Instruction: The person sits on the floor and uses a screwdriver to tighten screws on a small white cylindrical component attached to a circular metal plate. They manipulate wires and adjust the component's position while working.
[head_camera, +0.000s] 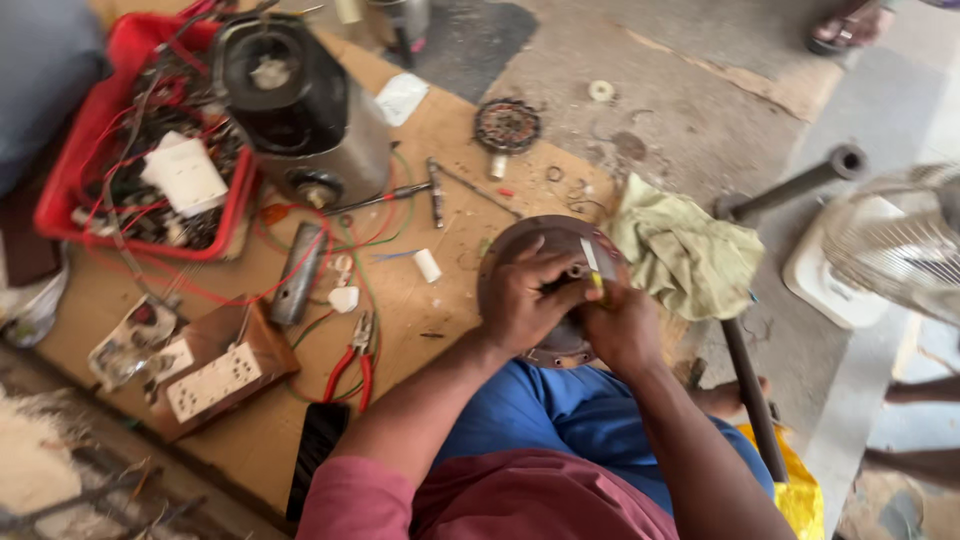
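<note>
Nearest the camera, the person's left hand (525, 300) is gripping the round brown motor housing (545, 250) propped against the blue-clad lap, while the right hand (622, 325) is closing around a yellow-handled tool (594, 272) at its centre shaft. The step looks like working the hub; continuing would call for a steady housing and an upright tool. A green rag (685, 255) is lying just beside.

Soft, even daylight fills the scene, brightest toward two and three o'clock, where the pale fan base (835, 275) and wire fan guard (900, 245) wash out almost to white. Shadows are faint and short, with no hard glare on the cardboard sheet (420, 300). Motion blur smears the whole frame, worst at the edges around seven and nine o'clock, and fine detail is soft throughout.
</note>
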